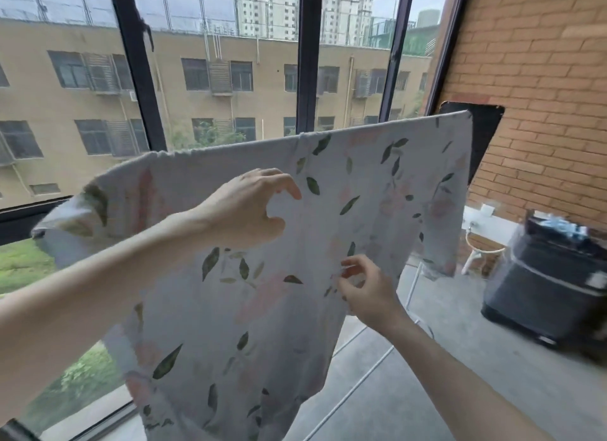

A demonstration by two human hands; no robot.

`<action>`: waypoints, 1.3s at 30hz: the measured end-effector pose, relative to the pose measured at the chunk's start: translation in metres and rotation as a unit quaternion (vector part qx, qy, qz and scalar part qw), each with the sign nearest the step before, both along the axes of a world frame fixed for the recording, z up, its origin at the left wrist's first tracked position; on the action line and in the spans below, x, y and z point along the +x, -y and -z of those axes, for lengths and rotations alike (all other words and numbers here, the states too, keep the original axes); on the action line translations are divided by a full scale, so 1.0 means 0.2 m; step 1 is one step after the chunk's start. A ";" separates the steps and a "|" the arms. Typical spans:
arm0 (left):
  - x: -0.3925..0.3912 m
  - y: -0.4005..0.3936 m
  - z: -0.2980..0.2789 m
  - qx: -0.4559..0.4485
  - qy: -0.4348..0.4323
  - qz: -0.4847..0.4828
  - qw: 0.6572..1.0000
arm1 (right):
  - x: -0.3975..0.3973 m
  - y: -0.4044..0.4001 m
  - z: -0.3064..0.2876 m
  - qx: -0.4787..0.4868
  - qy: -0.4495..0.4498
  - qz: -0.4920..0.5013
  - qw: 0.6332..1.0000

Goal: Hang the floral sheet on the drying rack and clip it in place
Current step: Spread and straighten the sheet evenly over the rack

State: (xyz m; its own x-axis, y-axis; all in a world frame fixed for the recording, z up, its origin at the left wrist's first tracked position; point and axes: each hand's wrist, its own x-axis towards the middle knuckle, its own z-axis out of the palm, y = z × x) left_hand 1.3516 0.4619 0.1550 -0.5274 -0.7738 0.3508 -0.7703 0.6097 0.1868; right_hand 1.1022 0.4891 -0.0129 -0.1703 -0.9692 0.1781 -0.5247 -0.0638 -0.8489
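From the head camera, your left hand (249, 207) is raised in front of the floral sheet (328, 184), with the fingers curled like a loose claw; they seem to hold nothing, only to be near the cloth. Your right hand (364, 289) is lower and to the right, and its fingertips come together at the fabric; it looks like a pinch on the sheet, or on something small there, but the blur does not let me tell which. The sheet already hangs over the top bar above both hands, and a white leg of the drying rack (412, 288) shows just beyond your right hand. I see no clip on the top edge. The risk, I think, is sliding: the cloth hangs longer on the left side, so a pull downward can drag it off the bar before it is clipped.
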 end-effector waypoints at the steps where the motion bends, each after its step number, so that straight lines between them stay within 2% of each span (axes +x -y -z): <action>1: -0.11 0.05 0.02 0.005 0.002 0.005 1.000 | -0.12 0.02 0.00 0.002 -0.003 0.011 1.000; 5: -0.61 0.25 0.09 0.030 -0.007 0.015 0.999 | -0.69 0.11 0.01 0.018 0.001 0.043 0.999; 13: -1.26 0.53 0.17 0.066 -0.029 0.003 0.997 | -1.44 0.34 -0.08 0.021 0.009 0.079 0.997; 19: -1.56 0.75 0.25 0.099 -0.046 -0.005 0.994 | -1.80 0.54 -0.10 0.022 0.023 0.085 0.996; 28: -2.05 1.34 0.35 0.114 -0.089 0.030 0.989 | -2.26 1.11 -0.08 0.022 0.011 0.092 0.995; 34: -2.41 1.78 0.48 0.164 -0.124 0.057 0.977 | -2.60 1.46 -0.11 0.019 -0.013 0.106 0.994; 39: -2.77 2.02 0.56 0.210 -0.137 0.086 0.964 | -2.90 1.56 -0.12 0.020 0.000 0.135 0.991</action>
State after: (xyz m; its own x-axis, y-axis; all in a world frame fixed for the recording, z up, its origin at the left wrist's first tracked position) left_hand 0.7971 0.0588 0.0423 -0.5928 -0.7872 0.1701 -0.5508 0.5504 0.6275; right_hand 0.5227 0.1771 0.0112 -0.4235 -0.8950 0.1403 -0.5176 0.1120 -0.8482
